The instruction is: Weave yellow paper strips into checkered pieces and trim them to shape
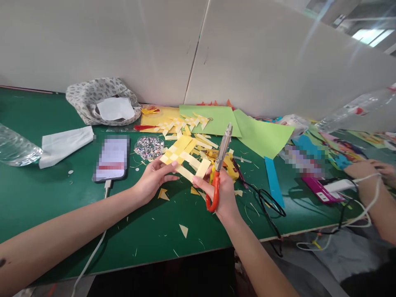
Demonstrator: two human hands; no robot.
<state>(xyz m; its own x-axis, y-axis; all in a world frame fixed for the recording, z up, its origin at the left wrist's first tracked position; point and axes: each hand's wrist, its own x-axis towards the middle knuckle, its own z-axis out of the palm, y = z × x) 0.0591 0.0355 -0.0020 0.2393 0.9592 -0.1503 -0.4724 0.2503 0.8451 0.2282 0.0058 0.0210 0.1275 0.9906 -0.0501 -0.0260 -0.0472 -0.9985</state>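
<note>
Between my two hands is a woven piece of yellow and cream paper strips (177, 152). My left hand (151, 181) pinches its near left edge, thumb on top. At the other side my right hand (225, 194) pinches the end of a cream strip (203, 168) between thumb and fingers. Scissors (222, 150) with red-orange handles also rest in the right hand, blades pointing up and away, apparently together. Part of the right fingers is hidden behind the handles. Cut strips (206, 142) lie just beyond the woven piece.
A phone (113, 159) on a charging cable and a round bead box (149, 147) lie to the left. Behind are woven paper pieces (176, 123) and green sheets (262, 132). A blue strip (274, 181) and black cord (272, 202) lie right, near another person's hands (365, 173).
</note>
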